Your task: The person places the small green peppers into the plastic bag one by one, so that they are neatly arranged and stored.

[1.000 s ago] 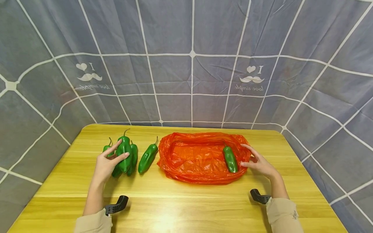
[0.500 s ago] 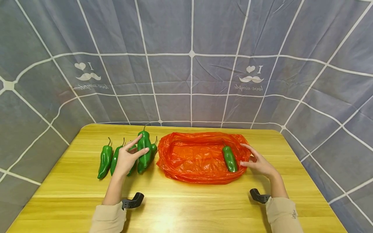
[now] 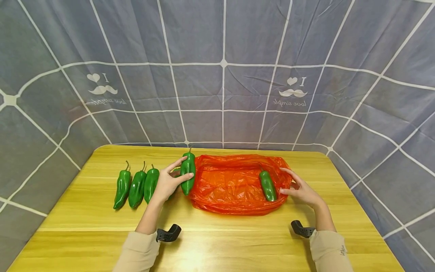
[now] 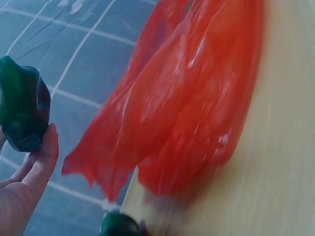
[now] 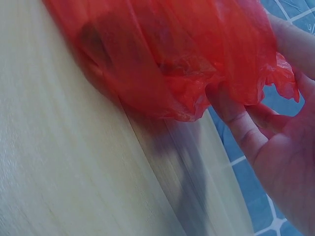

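Observation:
My left hand (image 3: 168,183) grips a green pepper (image 3: 188,175) between thumb and fingers, raised above the table at the bag's left edge. The same pepper (image 4: 22,105) shows in the left wrist view, apart from the bag there. A red plastic bag (image 3: 231,208) lies spread open, with one green pepper (image 3: 268,186) inside near its right end. My right hand (image 3: 306,193) holds the bag's right side; in the right wrist view the thumb (image 5: 238,120) is on the red film and the fingers reach behind it.
Left of the bag, several green peppers lie in a row: one at the far left (image 3: 122,189), one beside it (image 3: 137,189), another (image 3: 151,184), and one partly hidden by my left hand. The wooden table (image 3: 221,241) ends at a grey checked curtain (image 3: 244,87).
My left hand has carried the green pepper rightward, from over the row to the bag's left edge. The right hand and the bag have stayed put.

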Demonstrator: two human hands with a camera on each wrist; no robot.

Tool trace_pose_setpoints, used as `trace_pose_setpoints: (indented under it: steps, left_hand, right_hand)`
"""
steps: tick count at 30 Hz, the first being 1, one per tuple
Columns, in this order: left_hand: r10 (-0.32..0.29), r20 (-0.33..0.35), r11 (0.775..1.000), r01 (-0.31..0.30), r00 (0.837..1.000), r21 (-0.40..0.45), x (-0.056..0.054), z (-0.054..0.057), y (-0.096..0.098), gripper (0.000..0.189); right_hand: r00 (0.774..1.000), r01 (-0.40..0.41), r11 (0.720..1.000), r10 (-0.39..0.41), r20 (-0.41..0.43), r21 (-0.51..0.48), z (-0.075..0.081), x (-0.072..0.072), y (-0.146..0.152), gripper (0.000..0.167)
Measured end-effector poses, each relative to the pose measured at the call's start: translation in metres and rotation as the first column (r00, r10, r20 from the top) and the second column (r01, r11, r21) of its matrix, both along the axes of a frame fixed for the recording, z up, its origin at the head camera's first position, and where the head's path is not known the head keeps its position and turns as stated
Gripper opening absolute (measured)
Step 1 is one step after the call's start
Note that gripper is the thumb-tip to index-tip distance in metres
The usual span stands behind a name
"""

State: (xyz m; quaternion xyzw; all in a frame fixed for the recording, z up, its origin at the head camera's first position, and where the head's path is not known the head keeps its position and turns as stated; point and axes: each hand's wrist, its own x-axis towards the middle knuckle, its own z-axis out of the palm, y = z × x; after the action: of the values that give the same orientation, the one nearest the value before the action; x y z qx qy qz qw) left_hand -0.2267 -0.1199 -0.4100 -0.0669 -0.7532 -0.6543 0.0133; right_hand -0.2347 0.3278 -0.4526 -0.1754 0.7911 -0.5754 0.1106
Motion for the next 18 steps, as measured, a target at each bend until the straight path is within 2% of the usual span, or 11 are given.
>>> trace_pose_setpoints:
  steps: [2,5,12,16,18]
  left_hand:
    - [-0.022,-0.003,1.0,0.022,1.0,-0.01,-0.006,-0.007,0.005,0.058]
    - [-0.052,-0.014,0.997,0.051,0.999,-0.054,-0.007,-0.007,0.017,0.058]
    - [-0.127,-0.041,0.988,0.123,0.991,-0.093,-0.012,-0.011,0.044,0.057]
    - [-0.199,-0.01,0.979,0.199,0.98,-0.055,-0.009,-0.003,0.058,0.057]
    - [-0.247,0.003,0.968,0.247,0.969,-0.038,-0.005,0.002,0.065,0.057]
  right_hand:
    - [1.0,0.0,1.0,0.0,-0.004,0.003,0.0,0.0,0.0,0.074]
    - [1.0,0.0,1.0,0.0,-0.003,0.002,0.0,0.0,0.0,0.074]
    - [1.0,-0.003,1.0,0.003,0.009,-0.009,0.0,-0.001,0.0,0.074]
    - [1.0,-0.001,1.0,0.001,0.006,-0.009,-0.002,-0.002,0.0,0.074]
    - [1.0,0.0,1.0,0.0,0.003,-0.005,-0.002,-0.002,0.0,0.074]
